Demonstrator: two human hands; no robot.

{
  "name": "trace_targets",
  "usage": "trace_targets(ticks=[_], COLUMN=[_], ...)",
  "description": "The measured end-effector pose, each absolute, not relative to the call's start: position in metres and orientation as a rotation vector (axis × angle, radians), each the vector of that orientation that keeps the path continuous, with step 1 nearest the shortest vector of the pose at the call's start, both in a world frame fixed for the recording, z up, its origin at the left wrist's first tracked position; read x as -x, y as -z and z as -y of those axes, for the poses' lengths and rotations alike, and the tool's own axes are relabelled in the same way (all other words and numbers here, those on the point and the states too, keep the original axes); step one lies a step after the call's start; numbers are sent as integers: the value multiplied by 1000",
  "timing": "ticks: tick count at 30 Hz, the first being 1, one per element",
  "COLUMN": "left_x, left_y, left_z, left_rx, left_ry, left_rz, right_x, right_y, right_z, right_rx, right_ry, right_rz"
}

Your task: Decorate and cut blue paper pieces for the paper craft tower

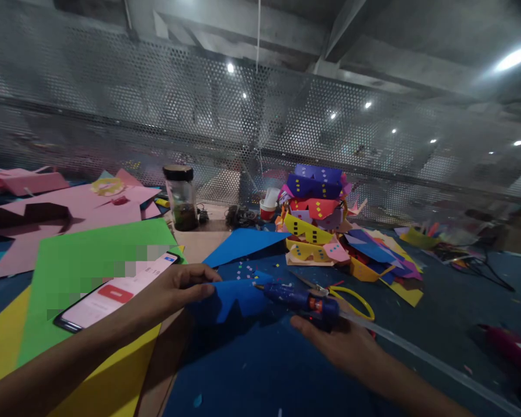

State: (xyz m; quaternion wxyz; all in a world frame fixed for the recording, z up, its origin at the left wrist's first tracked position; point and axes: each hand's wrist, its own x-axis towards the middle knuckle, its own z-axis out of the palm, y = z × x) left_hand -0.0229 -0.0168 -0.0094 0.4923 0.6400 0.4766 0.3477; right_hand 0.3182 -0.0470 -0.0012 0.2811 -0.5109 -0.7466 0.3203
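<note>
My left hand pinches the left end of a blue paper mask, cut like a pair of glasses, and keeps it raised over the dark blue tabletop. In my right hand is a blue glue gun, its nozzle pointing left at the mask's upper right edge. A clear glue stick trails from the back of the gun. Tiny coloured paper squares lie just behind the mask. Yellow-handled scissors rest behind my right hand, partly hidden by it.
A phone lies on green paper at left. A lidded jar and a paper cup stand at the back. Decorated paper masks are piled behind the glue gun. A dark pink glue gun lies far right.
</note>
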Motion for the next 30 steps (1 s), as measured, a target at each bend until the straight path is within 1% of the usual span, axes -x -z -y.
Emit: trace_targets(ticks=[4,10,30], left_x=[22,22,23], left_y=[8,8,13], left_z=[17,19,18], left_rx=[-1561,-1538,-1507], left_ry=[-845,-826,-844], left_rz=[-1159,-1118,-1107], right_x=[-319,-317,-318], right_y=[7,-4,1], right_z=[50,53,51], right_rx=[1296,1225,1179], right_ry=[-790,-896,-824], right_rz=[1994,2068,2107])
